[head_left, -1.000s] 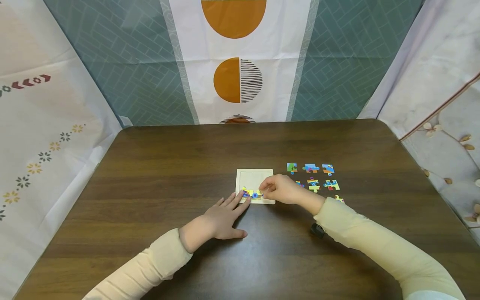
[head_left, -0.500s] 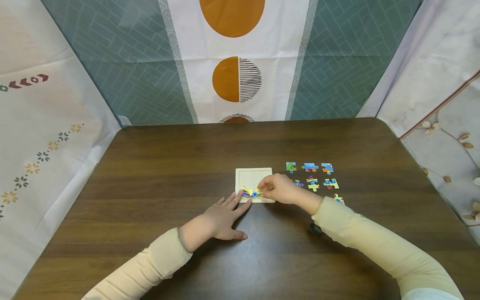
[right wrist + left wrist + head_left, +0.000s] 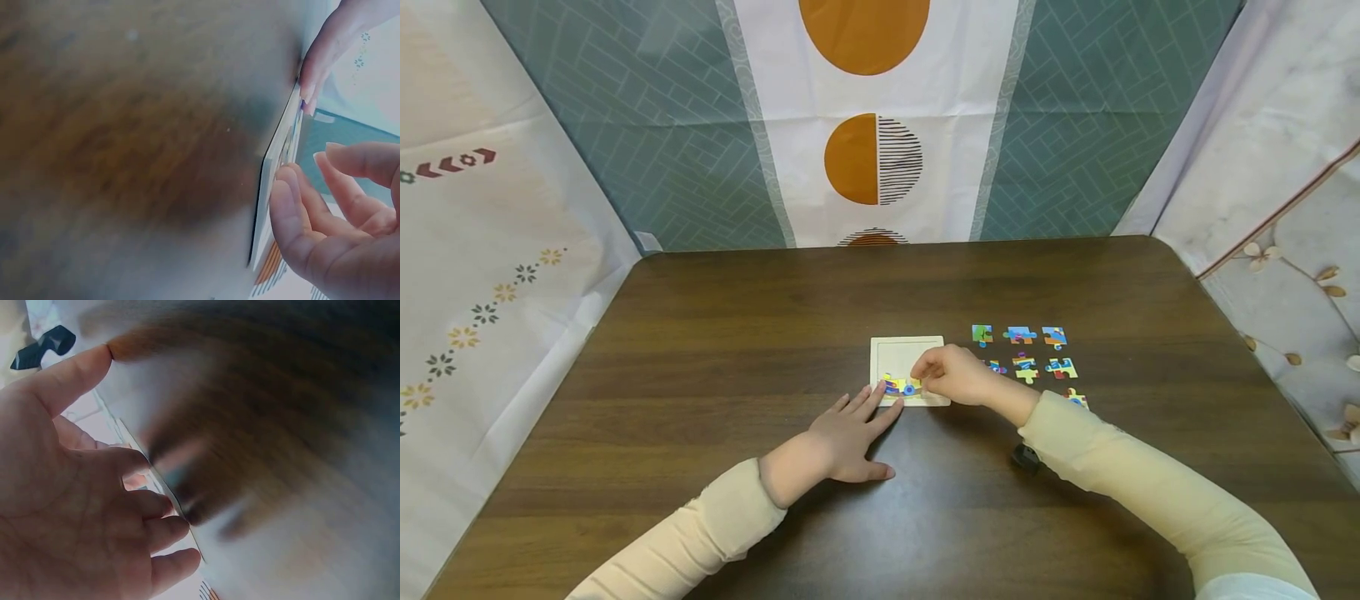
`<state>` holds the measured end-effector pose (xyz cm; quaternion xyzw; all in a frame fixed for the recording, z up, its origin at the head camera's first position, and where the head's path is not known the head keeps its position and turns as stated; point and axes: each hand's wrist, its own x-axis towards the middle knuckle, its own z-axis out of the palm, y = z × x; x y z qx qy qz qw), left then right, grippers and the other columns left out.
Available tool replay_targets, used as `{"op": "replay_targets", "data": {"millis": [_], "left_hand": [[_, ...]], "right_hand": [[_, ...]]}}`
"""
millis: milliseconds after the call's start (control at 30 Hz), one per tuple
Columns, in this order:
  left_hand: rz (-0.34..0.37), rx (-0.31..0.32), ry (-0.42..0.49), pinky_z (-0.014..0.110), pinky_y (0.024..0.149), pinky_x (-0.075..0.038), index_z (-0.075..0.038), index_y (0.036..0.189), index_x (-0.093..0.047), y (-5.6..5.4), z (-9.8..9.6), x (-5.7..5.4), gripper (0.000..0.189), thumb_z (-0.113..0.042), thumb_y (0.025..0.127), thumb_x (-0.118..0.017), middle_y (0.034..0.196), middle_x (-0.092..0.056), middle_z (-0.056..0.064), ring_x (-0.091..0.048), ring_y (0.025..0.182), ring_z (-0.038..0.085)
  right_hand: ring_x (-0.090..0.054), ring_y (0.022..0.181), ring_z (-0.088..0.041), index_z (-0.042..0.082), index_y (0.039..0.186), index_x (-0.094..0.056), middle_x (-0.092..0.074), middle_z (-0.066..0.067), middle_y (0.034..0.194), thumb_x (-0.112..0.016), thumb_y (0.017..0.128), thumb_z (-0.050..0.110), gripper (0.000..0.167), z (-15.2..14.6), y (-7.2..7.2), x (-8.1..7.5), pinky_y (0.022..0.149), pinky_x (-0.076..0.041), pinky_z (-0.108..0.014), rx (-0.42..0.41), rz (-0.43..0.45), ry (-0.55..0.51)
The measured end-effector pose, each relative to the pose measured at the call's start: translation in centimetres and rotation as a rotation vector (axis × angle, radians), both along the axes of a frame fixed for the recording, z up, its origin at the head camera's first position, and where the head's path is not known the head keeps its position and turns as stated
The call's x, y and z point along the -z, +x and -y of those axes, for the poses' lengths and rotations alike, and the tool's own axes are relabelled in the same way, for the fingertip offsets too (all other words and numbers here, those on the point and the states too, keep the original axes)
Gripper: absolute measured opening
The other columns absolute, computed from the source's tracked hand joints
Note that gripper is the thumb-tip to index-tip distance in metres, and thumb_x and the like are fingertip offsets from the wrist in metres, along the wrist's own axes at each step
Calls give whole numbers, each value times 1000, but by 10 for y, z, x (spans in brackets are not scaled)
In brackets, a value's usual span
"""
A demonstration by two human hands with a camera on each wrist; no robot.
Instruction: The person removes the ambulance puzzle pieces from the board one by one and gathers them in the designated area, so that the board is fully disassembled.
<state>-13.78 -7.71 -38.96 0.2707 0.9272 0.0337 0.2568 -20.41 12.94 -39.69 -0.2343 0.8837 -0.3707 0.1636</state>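
Observation:
A pale square puzzle tray [image 3: 906, 347] lies on the table, with yellow and blue jigsaw pieces [image 3: 898, 386] along its near side. My left hand [image 3: 847, 440] is spread flat, its fingertips resting on the tray's near left edge. In the left wrist view its fingers [image 3: 167, 532] reach the tray's rim. Over the tray's right side is my right hand [image 3: 951, 375], fingers bent downward. The right wrist view shows some bent fingers [image 3: 284, 209] at the tray's surface, thumb and forefinger lifted near each other. Whether a piece is between the fingers cannot be seen.
Loose jigsaw pieces [image 3: 1020, 335] lie in rows right of the tray, some partly behind the right hand and sleeve [image 3: 1120, 467]. The brown wooden table [image 3: 737, 333] ends at patterned cloths hanging at its back and sides. A black device [image 3: 1026, 457] sits under the right wrist.
My right hand has shifted very slightly left and up over the tray. The left hand stays in place, and the loose pieces lie as before.

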Motion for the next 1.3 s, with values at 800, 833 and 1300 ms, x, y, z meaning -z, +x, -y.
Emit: {"op": "replay_targets", "data": {"millis": [800, 833, 1300], "left_hand": [[-29, 6, -12, 42, 118, -16, -25, 153, -18, 0, -1, 0, 84, -53, 87, -60, 161, -6, 6, -10, 148, 24], [-30, 7, -13, 42, 118, -16, -25, 153, -18, 0, -1, 0, 84, -53, 87, -60, 161, -6, 6, -10, 148, 24], [-31, -1, -1, 42, 118, -17, -25, 153, -20, 1, 1, 3, 84, -54, 86, -61, 161, -8, 5, -12, 147, 23]], "right_hand": [[-56, 76, -15, 0, 93, -68, -64, -7, 81, -67, 80, 0, 14, 10, -11, 3, 68, -47, -26, 62, 28, 54], [-57, 76, -15, 0, 93, -68, -64, -7, 81, -68, 80, 1, 13, 9, -11, 3, 68, -47, -26, 62, 29, 54], [-59, 74, -17, -3, 94, -67, -67, -10, 83, -65, 84, 1, 11, -6, -11, -14, 66, -49, -26, 72, 105, -33]]}}
